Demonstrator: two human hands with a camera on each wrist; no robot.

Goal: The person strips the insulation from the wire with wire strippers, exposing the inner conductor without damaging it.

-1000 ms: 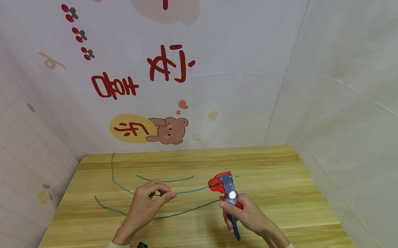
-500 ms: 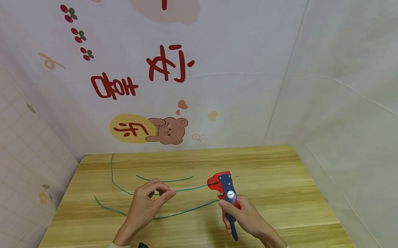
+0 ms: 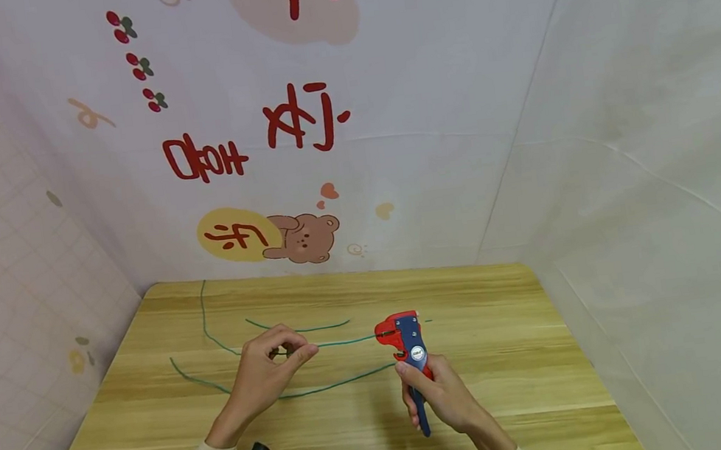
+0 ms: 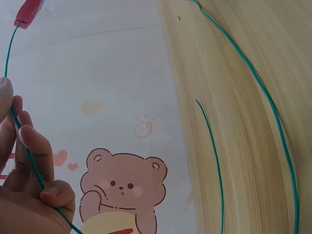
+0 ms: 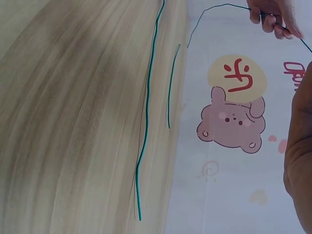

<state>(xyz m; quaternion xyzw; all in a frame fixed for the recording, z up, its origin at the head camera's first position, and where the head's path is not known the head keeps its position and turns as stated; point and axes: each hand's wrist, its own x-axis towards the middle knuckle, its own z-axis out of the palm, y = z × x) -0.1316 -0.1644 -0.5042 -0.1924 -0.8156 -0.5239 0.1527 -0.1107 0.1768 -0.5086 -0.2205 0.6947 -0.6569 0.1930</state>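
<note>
My left hand [image 3: 270, 365] pinches a thin green wire [image 3: 347, 342] between thumb and forefinger; in the left wrist view the wire also runs across the other curled fingers [image 4: 36, 141]. From the pinch it stretches right, fairly straight, to the red head of a wire stripper [image 3: 406, 331], its end inside the jaws. The wire's other end trails to the back left. My right hand [image 3: 442, 390] grips the stripper's blue and red handles, head upward. In the right wrist view only part of that hand [image 5: 300, 146] shows, and the stripper is out of sight.
On the wooden table [image 3: 516, 363] lie a long green wire [image 3: 338, 383] in front and a shorter green wire [image 3: 322, 327] behind. A tiny green piece [image 3: 429, 320] is right of the stripper. A printed cloth wall [image 3: 435, 172] rises at the back, with more cloth at both sides.
The stripper has shifted very slightly left and turned a little, so its round label shows more fully. The left hand keeps its pinch on the wire in nearly the same place.
</note>
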